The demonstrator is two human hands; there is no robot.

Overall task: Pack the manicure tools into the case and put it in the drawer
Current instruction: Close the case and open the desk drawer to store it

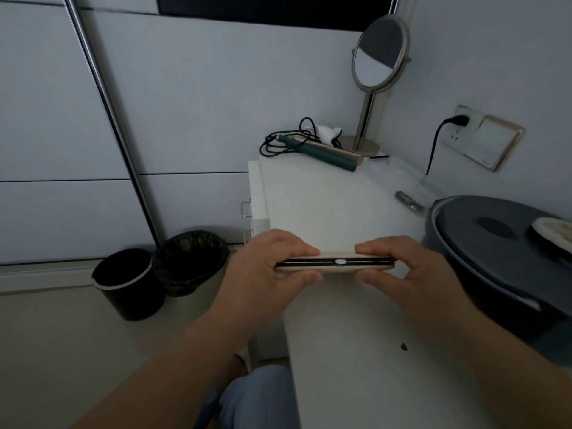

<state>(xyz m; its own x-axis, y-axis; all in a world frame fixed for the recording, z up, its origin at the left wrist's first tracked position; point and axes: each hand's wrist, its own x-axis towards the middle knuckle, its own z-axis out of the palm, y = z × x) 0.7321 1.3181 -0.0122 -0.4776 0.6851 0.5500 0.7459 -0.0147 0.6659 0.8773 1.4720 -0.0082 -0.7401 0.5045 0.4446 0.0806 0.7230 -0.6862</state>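
1. We hold the case (335, 264) edge-on above the white cabinet top (340, 205), its two beige halves brought together with a dark seam and a small pale clasp at the middle.
2. Our left hand (266, 267) grips the case's left end, fingers curled over the top and thumb beneath.
3. Our right hand (399, 274) grips the right end the same way (thumb under, fingers above).
4. At the far end of the cabinet top lie a green hair straightener (322, 151) with its coiled black cord and a round mirror (379, 54) on a metal stand.
5. A drawer handle (245, 209) shows on the cabinet's left face.
6. Two black bins (130, 283) stand on the floor to the left; a grey round lid (495, 239) sits to the right.
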